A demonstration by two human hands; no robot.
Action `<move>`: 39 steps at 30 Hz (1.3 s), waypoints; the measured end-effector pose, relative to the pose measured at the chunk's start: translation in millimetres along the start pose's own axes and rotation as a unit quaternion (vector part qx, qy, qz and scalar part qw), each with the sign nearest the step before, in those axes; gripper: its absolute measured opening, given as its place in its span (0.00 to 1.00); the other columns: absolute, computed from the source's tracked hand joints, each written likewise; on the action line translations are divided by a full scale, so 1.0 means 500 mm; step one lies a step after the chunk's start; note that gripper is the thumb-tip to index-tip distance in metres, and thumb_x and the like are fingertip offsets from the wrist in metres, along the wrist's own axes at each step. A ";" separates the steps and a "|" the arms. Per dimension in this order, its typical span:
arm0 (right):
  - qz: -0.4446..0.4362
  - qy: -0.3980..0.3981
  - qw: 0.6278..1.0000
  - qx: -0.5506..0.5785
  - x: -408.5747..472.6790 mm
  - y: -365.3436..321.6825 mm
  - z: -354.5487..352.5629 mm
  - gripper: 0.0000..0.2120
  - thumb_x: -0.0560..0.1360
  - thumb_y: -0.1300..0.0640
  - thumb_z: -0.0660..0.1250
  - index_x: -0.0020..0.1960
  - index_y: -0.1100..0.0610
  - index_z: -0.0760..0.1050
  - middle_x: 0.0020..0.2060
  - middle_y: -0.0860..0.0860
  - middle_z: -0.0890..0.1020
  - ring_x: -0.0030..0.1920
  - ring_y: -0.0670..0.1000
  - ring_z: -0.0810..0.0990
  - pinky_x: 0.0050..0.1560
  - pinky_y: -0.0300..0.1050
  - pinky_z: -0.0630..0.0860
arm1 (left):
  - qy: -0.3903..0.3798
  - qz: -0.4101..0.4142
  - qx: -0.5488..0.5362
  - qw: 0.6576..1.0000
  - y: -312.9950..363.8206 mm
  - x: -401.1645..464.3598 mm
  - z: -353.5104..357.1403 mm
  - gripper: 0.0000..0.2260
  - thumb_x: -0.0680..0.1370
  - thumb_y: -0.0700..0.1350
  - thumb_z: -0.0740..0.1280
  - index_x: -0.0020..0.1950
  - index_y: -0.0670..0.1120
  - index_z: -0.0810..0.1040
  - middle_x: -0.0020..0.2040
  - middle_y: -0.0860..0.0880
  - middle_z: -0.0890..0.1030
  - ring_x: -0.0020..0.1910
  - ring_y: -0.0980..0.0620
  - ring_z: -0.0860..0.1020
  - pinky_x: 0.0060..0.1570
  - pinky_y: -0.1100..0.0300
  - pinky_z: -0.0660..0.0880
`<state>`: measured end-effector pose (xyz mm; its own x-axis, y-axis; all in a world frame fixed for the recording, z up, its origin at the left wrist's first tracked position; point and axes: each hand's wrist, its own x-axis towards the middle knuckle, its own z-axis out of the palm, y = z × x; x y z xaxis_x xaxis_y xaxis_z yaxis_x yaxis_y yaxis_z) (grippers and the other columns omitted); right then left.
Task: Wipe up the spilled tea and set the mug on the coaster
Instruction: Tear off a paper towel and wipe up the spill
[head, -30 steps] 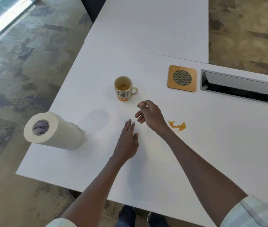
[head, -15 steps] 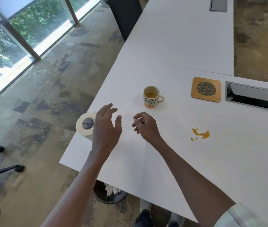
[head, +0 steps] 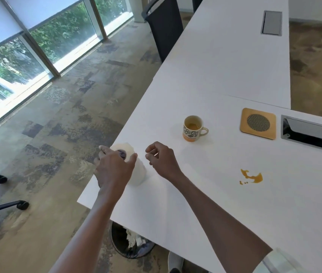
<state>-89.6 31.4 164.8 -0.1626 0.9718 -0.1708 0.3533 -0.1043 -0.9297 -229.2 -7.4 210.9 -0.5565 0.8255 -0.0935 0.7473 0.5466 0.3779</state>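
mug (head: pixel 193 128) well beyond both hands

Left hand (head: pixel 114 168) over the end of a paper towel roll (head: pixel 136 172) lying near the worktop (head: pixel 205 194) edge, fingers (head: pixel 103 149) spread around it; firm grip or not, cannot tell. Right hand (head: pixel 162 162) just beside the roll, hovering, fingers loosely curled, holding nothing. Mug (head: pixel 193 128) upright, tea inside, handle pointing right, well apart from the hands. Wooden coaster (head: pixel 258 123) right of the mug, not touching. Orange tea spill (head: pixel 251 177) on the worktop nearer the camera, right of the right hand. Open cable hatch (head: pixel 311 133) beside the coaster. Trash bin (head: pixel 128 243) under the worktop.
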 end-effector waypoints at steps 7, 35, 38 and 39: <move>-0.051 0.002 0.993 -0.110 0.004 -0.013 0.028 0.16 0.74 0.57 0.70 0.60 0.52 0.70 0.54 0.51 0.77 0.48 0.51 0.79 0.52 0.50 0.78 | -0.065 0.099 -0.046 0.992 -0.036 0.016 -0.010 0.53 0.69 0.59 0.76 0.81 0.39 0.50 0.73 0.40 0.72 0.71 0.36 0.69 0.64 0.42 0.72; -0.039 0.037 0.984 -0.170 0.003 0.019 -0.074 0.08 0.75 0.59 0.67 0.42 0.64 0.78 0.42 0.58 0.84 0.45 0.60 0.78 0.46 0.55 0.75 | -0.148 0.172 0.133 0.965 -0.037 0.017 0.008 0.55 0.67 0.56 0.78 0.81 0.50 0.44 0.82 0.42 0.48 0.80 0.36 0.43 0.71 0.24 0.48; -0.026 0.047 0.985 -0.161 -0.009 0.025 -0.091 0.09 0.75 0.59 0.67 0.39 0.64 0.77 0.37 0.59 0.83 0.41 0.60 0.78 0.42 0.54 0.75 | -0.143 0.146 0.120 0.972 -0.030 0.006 0.013 0.55 0.66 0.61 0.78 0.81 0.50 0.46 0.81 0.41 0.49 0.80 0.35 0.45 0.70 0.24 0.50; -0.021 0.049 0.986 -0.155 -0.012 0.027 -0.097 0.09 0.75 0.59 0.67 0.38 0.63 0.77 0.37 0.58 0.83 0.40 0.60 0.78 0.41 0.53 0.75 | -0.138 0.139 0.115 0.974 -0.030 0.004 0.015 0.55 0.66 0.62 0.78 0.81 0.49 0.46 0.81 0.40 0.49 0.80 0.35 0.45 0.70 0.25 0.51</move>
<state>-39.1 34.5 169.2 -0.0985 0.9913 -0.0871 0.6159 -0.0080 -0.7878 -238.6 -12.9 198.3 -0.2255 0.9351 -0.2734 0.9346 0.2869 0.2104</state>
